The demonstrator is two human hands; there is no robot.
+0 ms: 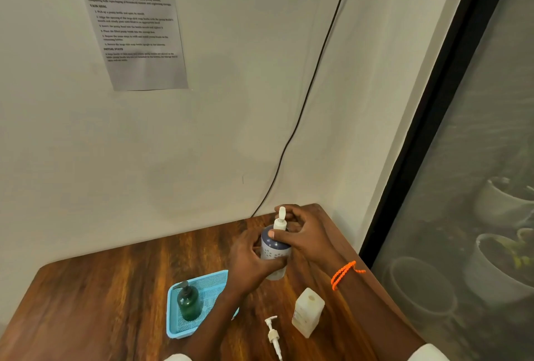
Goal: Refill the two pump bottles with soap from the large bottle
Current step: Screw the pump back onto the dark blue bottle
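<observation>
A white and dark-blue pump bottle stands upright on the wooden table, its white pump head seated in the neck. My left hand grips the bottle's body from the left. My right hand curls round the shoulder and pump collar from the right. A dark green pump bottle with its pump fitted stands in a light blue basket. A pale square large bottle stands open near the front right. Beside it lies a loose white pump head.
A printed task sheet hangs on the wall behind the table. A black cable runs down the wall to the table's back edge. A dark-framed glass pane stands at the right, with pots behind it.
</observation>
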